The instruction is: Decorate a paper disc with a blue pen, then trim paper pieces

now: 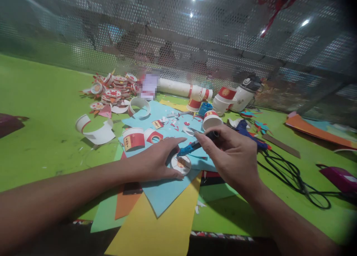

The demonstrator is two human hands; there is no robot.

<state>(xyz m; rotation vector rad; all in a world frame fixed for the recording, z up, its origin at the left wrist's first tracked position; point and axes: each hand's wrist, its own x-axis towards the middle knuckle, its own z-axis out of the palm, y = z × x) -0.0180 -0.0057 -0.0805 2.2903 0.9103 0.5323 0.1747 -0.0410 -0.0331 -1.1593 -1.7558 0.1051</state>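
Observation:
A round white paper disc (180, 164) with a tan print and dark lines lies on blue paper. My left hand (156, 157) grips its left side, thumb at the lower edge and fingers at the upper edge. My right hand (232, 152) is closed around a marker pen (196, 145) with a blue front and a dark barrel. The pen's tip meets the upper left of the disc. Beside my left hand are a cut red-and-white cup piece (134, 138) and a red piece with a round hole (154, 136).
Blue paper (160, 200) and yellow paper (156, 226) overhang the table's front edge. Decorated discs (113, 94) are piled at back left. Paper cups (226, 96), a blue jar (205, 109) and a glue gun (247, 131) with a black cable stand or lie at right. Mesh runs behind.

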